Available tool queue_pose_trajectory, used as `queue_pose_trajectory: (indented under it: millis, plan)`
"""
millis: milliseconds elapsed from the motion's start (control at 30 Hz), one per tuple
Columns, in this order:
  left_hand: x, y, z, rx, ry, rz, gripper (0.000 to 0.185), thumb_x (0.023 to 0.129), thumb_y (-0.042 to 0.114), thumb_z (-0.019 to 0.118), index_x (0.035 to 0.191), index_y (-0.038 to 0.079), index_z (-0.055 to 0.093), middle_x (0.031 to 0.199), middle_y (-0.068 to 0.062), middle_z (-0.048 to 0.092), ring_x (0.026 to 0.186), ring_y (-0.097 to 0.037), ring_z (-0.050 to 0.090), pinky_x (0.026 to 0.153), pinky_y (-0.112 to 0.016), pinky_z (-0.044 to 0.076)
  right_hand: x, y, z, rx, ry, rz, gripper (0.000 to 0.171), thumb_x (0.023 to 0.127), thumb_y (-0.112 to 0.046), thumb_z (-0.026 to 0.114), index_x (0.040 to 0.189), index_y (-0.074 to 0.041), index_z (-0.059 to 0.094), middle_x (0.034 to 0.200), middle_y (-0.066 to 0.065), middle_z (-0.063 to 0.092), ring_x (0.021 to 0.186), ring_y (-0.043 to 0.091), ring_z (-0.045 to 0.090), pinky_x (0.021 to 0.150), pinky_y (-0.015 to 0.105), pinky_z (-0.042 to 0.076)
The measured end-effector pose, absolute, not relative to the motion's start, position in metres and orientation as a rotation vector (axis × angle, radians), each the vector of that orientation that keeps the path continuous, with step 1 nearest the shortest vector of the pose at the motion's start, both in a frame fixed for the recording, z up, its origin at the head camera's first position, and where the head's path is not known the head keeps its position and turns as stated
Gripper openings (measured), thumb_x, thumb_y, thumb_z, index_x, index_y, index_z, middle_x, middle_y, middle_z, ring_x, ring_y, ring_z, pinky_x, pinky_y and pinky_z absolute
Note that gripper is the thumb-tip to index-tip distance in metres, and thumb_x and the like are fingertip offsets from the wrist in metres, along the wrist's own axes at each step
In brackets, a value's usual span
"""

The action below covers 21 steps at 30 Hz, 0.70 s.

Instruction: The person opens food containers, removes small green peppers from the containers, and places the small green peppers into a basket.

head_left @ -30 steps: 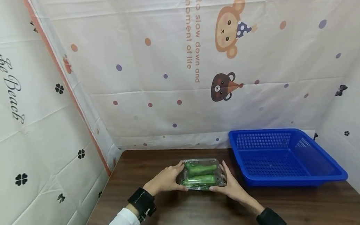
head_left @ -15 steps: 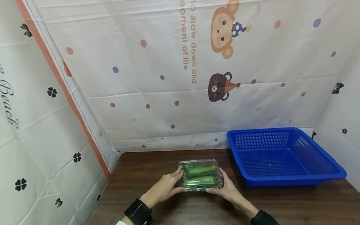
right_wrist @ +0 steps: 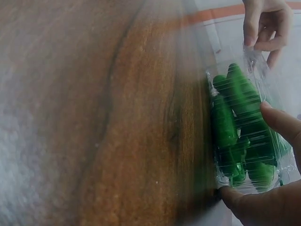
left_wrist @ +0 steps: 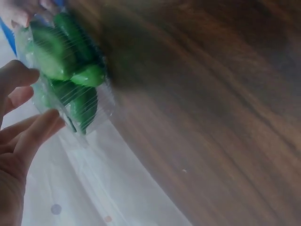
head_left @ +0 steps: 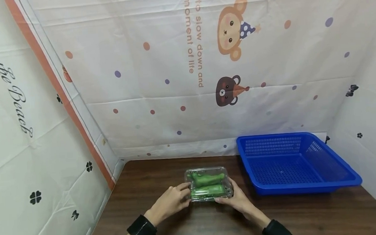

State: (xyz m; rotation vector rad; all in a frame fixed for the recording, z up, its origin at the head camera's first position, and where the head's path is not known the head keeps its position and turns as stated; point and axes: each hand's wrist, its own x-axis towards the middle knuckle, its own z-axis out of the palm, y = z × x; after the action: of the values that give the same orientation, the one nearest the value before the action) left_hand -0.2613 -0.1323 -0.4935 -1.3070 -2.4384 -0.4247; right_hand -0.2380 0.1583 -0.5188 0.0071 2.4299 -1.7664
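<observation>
Curtain sheeting printed with dots, a monkey and a bear closes off the far side and both flanks of the scene, and below it a dark wooden table fills the near part of the view. On the right of the table, against the far wall, stands a blue perforated basket, a wide shallow tub with sloping sides; nothing shows inside it. Left of the basket, apart from it and about midway across the table, sits a clear plastic clamshell box, much smaller, with its lid down over the contents. Inside it lie green vegetables, long and smooth like small cucumbers, packed side by side and filling the box; the right wrist view shows them pressed up against the ribbed clear wall, and the left wrist view shows the same green shapes behind the plastic. The left hand meets the box at its near left corner, fingers curled and pinching the edge there, thumb side up. The right hand takes the near right corner, thumb on the lid and fingertips under the rim, so it grips the box too. Each wrist wears a black band, and a white sleeve shows at the near edge on the left.
</observation>
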Motion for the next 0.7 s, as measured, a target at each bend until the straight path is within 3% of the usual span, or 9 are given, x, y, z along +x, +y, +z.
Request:
queue_pose_trajectory:
  millis: [133,233,300,400,533,633,700]
  plan:
    - [-0.259,-0.132,-0.499,-1.325,-2.369,-0.422,0.002,0.088,0.005,0.077,0.09,0.005,0.076,0.127,-0.026,0.069,0.057,0.006,0.055,0.052,0.003,0.041,-0.238,0.158,-0.52,0.008,2.423,-1.788,0.111,0.078,-0.021,0.09,0.16,0.002,0.02,0.158,0.032,0.036,0.145,0.051,0.036,0.12,0.068,0.035]
    - [-0.258,-0.131,-0.503,-1.329,-2.303,-0.385,0.008,0.081,-0.001,0.078,0.088,0.004,0.075,0.124,-0.03,0.069,0.055,0.007,0.044,0.05,0.003,0.036,-0.239,0.157,-0.52,0.012,2.406,-1.82,0.109,0.077,-0.019,0.09,0.16,0.001,0.022,0.156,0.03,0.041,0.142,0.046,0.042,0.12,0.063,0.038]
    - [-0.258,-0.129,-0.505,-1.315,-2.253,-0.311,0.01,0.078,-0.001,0.079,0.082,0.005,0.073,0.123,-0.03,0.07,0.057,0.005,0.048,0.05,0.0,0.037,-0.24,0.157,-0.519,0.009,2.404,-1.838,0.108,0.077,-0.017,0.09,0.16,0.001,0.023,0.154,0.028,0.044,0.139,0.044,0.046,0.118,0.06,0.042]
    - [-0.26,-0.126,-0.505,-1.291,-2.162,-0.154,0.013,0.075,0.001,0.08,0.075,0.006,0.068,0.119,-0.028,0.072,0.068,-0.006,0.068,0.051,-0.007,0.048,-0.242,0.157,-0.518,0.003,2.4,-1.852,0.106,0.078,-0.017,0.089,0.16,0.001,0.023,0.152,0.029,0.045,0.137,0.044,0.048,0.116,0.059,0.044]
    - [-0.263,-0.123,-0.507,-1.267,-2.071,0.036,0.014,0.086,0.007,0.071,0.073,0.006,0.064,0.116,-0.024,0.074,0.088,-0.021,0.078,0.044,-0.015,0.051,-0.242,0.156,-0.517,0.01,2.424,-1.828,0.105,0.083,-0.023,0.087,0.161,0.001,0.02,0.157,0.031,0.037,0.143,0.05,0.04,0.116,0.064,0.042]
    - [-0.263,-0.124,-0.51,-1.265,-2.029,0.122,0.022,0.096,0.011,0.059,0.075,0.007,0.062,0.114,-0.022,0.075,0.09,-0.021,0.078,0.038,-0.015,0.044,-0.239,0.154,-0.519,0.035,2.436,-1.807,0.105,0.085,-0.027,0.085,0.161,0.001,0.018,0.161,0.033,0.03,0.148,0.052,0.03,0.119,0.067,0.036]
    - [-0.263,-0.125,-0.512,-1.266,-2.0,0.166,0.022,0.096,0.015,0.061,0.076,0.008,0.061,0.113,-0.02,0.076,0.09,-0.019,0.078,0.038,-0.016,0.042,-0.237,0.151,-0.52,0.051,2.435,-1.808,0.104,0.086,-0.026,0.084,0.161,0.002,0.018,0.162,0.034,0.027,0.149,0.053,0.027,0.12,0.069,0.033]
